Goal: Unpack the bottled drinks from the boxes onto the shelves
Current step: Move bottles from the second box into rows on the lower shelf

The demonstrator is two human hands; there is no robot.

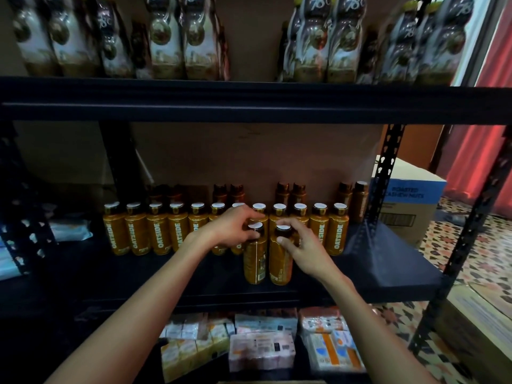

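Closest to the camera, down on the bottom shelf (194, 306), were stacks of small packets (260, 347) in pale wrappers, kinda jumbled; the print on them was too blurry to read. Above that, both bare forearms reached in over the black middle shelf (388, 261). The left hand (232, 231) had its fingers curled around the neck of the left bottle (255, 256), thumb side low, fingertips near the white cap; the right hand (302, 250) had its thumb pressed on the shoulder of the right bottle (281, 259) with the other fingers wrapped round the far side. Both amber bottles stood upright on the shelf, touching each other, just in front of the others. Behind them ran a row of matching bottles (155, 231) with OATSIDE down the side, white caps up; further back a darker brown row (291, 192) sat against the plain brown wall. Up top, the upper shelf (249, 101) carried tall shrink-wrapped packs (171, 37), pretty blurred. Off to the right, past the punched black upright (388, 167), a cardboard box (410, 195) marked roasted cashew nuts sat on a patterned tile floor (448, 245); a red curtain (476, 162) hung behind it.
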